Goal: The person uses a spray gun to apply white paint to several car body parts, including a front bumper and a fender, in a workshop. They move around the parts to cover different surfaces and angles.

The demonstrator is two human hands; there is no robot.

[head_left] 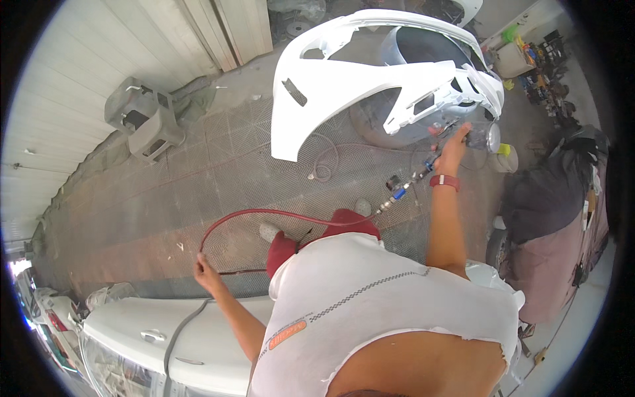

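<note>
My right hand (452, 147) is closed around a spray gun with a clear cup (481, 137). It is held close to the near right end of a white car bumper (344, 86), and I cannot tell if they touch. Metal and blue fittings (399, 194) join the gun to a red air hose (264, 211). That hose arcs to the left across my legs, where my left hand (204, 268) grips it, away from my body. The bumper is raised over a large round grey drum (390, 119), partly hidden beneath it.
Grey plastic step stools (142, 116) stand by the white wall at left. Behind me at lower left is a white car door panel (142, 324). A covered heap (549, 192) and a small bucket (507, 160) sit at right. Loose hose coils (324, 169) lie on the grating floor.
</note>
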